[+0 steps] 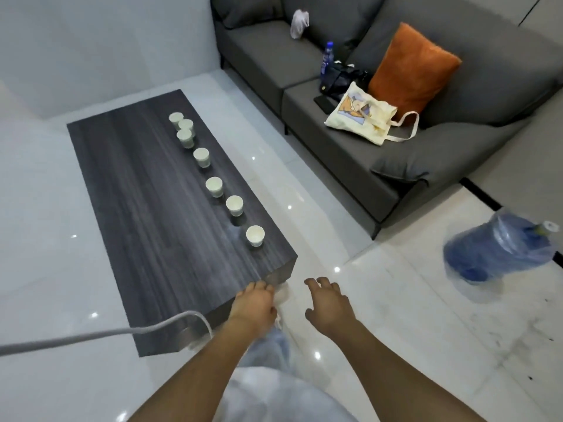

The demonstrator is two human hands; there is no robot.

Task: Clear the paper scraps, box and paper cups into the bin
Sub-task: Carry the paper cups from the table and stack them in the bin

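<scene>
Looking down from the head view, we see a dark wood-grain table (146,208) standing on a glossy pale tiled floor (45,269). Seven paper cups stand upright in a loose line along the table's right side: three bunched at the far end (176,118) (185,125) (184,137), then single cups (201,156) (214,186) (234,205), and the nearest cup (255,234) close to the table's near right corner. Our left hand (254,306) sits at that near corner with its fingers curled around a thin, pale, translucent film (281,295); what the film belongs to we cannot tell. Our right hand (330,306) hovers over the floor just beside the corner, fingers spread and relaxed, holding nothing. Neither hand touches a cup; the nearest cup is a short reach beyond the left hand. A grey cable (91,335) crosses from the left edge and loops over the table's near end. Beyond the table on the right, a grey sofa (350,166) carries an orange cushion (411,68), a cream tote bag (359,114), a black bag (341,77), a blue-labelled bottle (326,60), a dark phone (324,103) and a white cloth (299,22). A large blue water jug (496,249) in clear plastic wrap lies on the floor at the right. No bin, box or paper scraps are identifiable in this view.
</scene>
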